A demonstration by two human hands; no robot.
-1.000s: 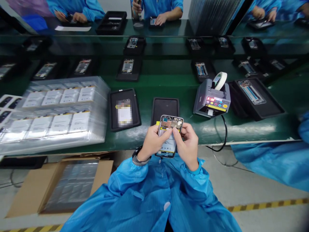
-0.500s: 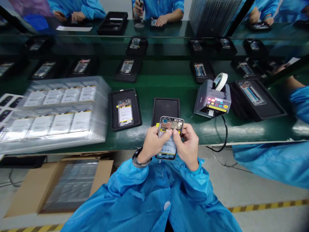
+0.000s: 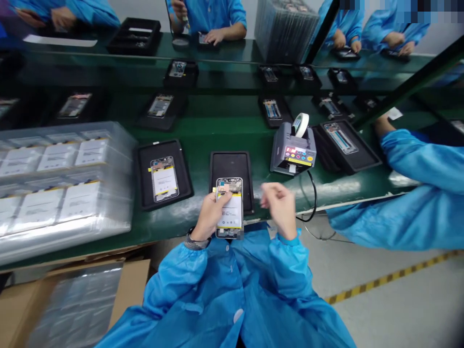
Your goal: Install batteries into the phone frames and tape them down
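My left hand grips an open phone chassis with a white battery and yellow tabs, held upright over the table's near edge. My right hand is off the phone, a little to its right, blurred by motion, fingers curled in a loose pinch; whether anything is in them I cannot make out. Just behind the phone lies an empty black tray. Left of it a second black tray carries another open phone.
A grey tape dispenser with a white roll stands right of the trays, its black cable hanging over the edge. Stacked clear blister packs fill the left. A co-worker's blue sleeve reaches in at right. More trays with phones line the green belt behind.
My right hand has let go of the phone and moved away to the right. The left hand alone holds it now. The view has swung to the right.
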